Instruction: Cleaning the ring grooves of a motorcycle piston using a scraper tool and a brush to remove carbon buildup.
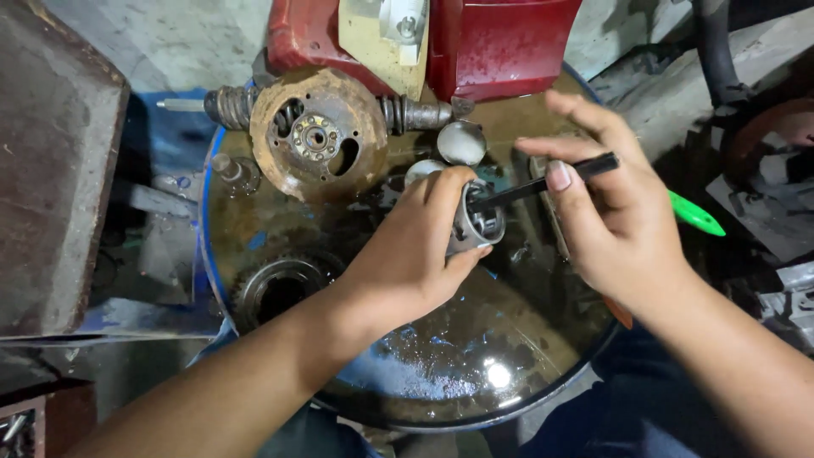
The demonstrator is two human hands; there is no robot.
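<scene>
My left hand (415,254) wraps around a small metal piston (476,227), held over the oily drum top (475,373). My right hand (619,212) pinches a thin black tool (543,182) between thumb and fingers, its tip inside the piston's hollow. A rusty flywheel disc (318,134) lies just behind, under the red engine housing (500,38).

Left hand (415,254) curled closed with thumb underneath, forearm entering from lower left; right hand (615,220) pinching between thumb and index, remaining fingers splayed.
</scene>
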